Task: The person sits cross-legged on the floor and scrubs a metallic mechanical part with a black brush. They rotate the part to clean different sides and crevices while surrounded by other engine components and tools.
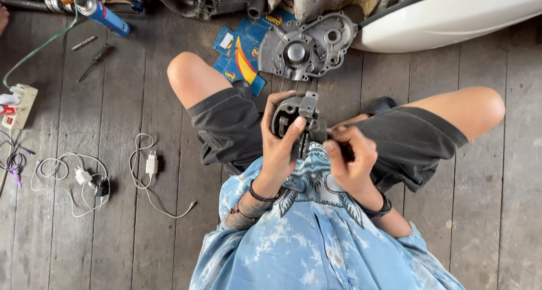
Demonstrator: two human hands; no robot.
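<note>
A person sits cross-legged on a grey wooden plank floor (141,233), seen from above. They wear a blue tie-dye shirt (316,245) and dark shorts (226,126).

Past the knees lies a big white curved body panel (451,19), maybe from a scooter. Next to it a silver engine cover (307,46) lies flat, partly on top of a blue flattened cardboard box (240,55).

Off to the side are a white charger with a loose cable (151,164), a tangle of white cables (73,177), a white power strip (20,105), a blue spray can (104,14) and a screwdriver (95,61).

In the lap, held up above the crossed legs, is a small dark grey metal engine part (296,123).

The left hand (282,140) is wrapped tight around that part, with fingers over its top and thumb on the front. The right hand (350,154) is pinched narrow at the part's side. I cannot tell if it holds something tiny there.

The part looks heavy and may be oily. If the left hand slips, it could drop on a leg or bang on the floor. A tiny piece pinched by the right hand could fall into the gaps between the planks and get lost.
</note>
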